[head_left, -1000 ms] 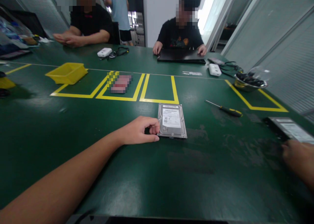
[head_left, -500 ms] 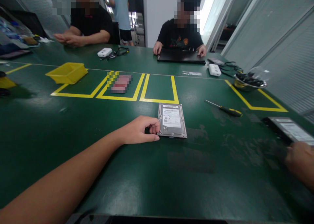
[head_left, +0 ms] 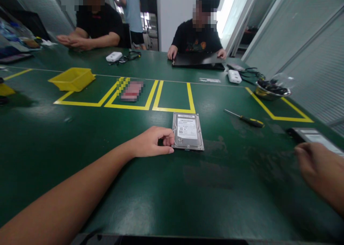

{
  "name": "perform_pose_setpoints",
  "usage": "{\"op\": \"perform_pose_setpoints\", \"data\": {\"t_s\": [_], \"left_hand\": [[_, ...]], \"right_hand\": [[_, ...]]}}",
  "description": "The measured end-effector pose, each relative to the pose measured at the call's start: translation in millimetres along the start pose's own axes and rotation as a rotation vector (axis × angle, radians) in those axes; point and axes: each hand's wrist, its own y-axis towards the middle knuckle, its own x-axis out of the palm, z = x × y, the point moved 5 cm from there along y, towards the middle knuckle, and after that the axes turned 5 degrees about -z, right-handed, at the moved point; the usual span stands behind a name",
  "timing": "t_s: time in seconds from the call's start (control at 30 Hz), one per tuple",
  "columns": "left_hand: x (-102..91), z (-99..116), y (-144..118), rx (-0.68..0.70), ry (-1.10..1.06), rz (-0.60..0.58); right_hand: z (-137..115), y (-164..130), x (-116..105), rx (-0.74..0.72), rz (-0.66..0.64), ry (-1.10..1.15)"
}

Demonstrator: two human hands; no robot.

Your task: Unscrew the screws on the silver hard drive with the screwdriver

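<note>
A silver hard drive (head_left: 187, 132) with a white label lies flat on the green table. My left hand (head_left: 158, 142) rests at its left edge, fingers curled against the side and thumb by the near corner. On the right, my right hand (head_left: 317, 164) is above the table, in front of a second hard drive (head_left: 319, 137) and partly covering it. Motion blurs its fingers, and I cannot make out anything in them. Between the two drives, a bit farther back, lies a screwdriver (head_left: 247, 119) with a black and yellow handle.
Yellow tape marks rectangles (head_left: 173, 110) on the table. A yellow bin (head_left: 72, 81) stands at left and a metal bowl (head_left: 272, 91) of dark items at right. Across the table, one person holds a black panel (head_left: 198, 60); another sits near a white device (head_left: 114, 57) with cables.
My right hand has moved left and slightly up in the picture, off the second hard drive's near side. My left hand and the nearer drive stay in place.
</note>
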Motion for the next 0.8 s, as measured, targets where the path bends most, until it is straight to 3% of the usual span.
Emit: {"op": "perform_pose_setpoints", "data": {"t_s": [0.07,0.2,0.37,0.47,0.63,0.8], "left_hand": [[0.1,0,0,0.001,0.001,0.000],[0.2,0,0,0.009,-0.005,-0.003],[0.2,-1,1,-0.001,-0.012,-0.008],[0.2,-2,1,0.010,-0.010,-0.002],[0.6,-4,0,0.004,-0.009,-0.008],[1.1,-3,-2,-0.013,-0.036,0.012]], "right_hand": [[-44,-5,-12,0.015,-0.047,-0.016],[-136,-14,-30,-0.187,-0.020,0.229],[-215,-14,-24,-0.381,-0.084,0.625],[-234,-3,-2,-0.300,-0.123,0.816],[-234,15,53,-0.109,-0.111,0.954],[-229,16,81,-0.109,-0.149,1.000]]}}
